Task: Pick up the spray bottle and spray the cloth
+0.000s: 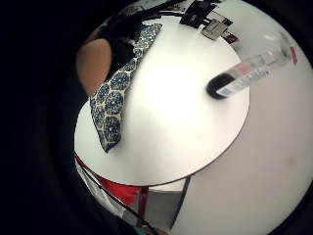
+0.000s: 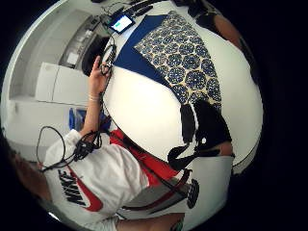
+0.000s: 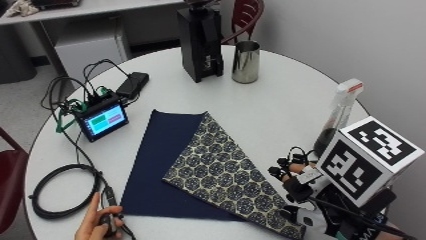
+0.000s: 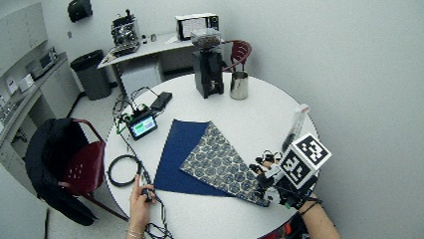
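I see plain pale walls and grey floor around my round white table (image 4: 199, 209). Beyond it — far from my hands — a dark red chair (image 4: 240, 50), counter (image 4: 142, 52) and black bin (image 4: 89, 67).

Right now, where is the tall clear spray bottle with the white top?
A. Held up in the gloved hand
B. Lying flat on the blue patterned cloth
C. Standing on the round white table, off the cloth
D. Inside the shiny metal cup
C: the tall clear spray bottle stands upright on the round white table, beside the blue patterned cloth, with the black-gloved right hand near it but not holding it.
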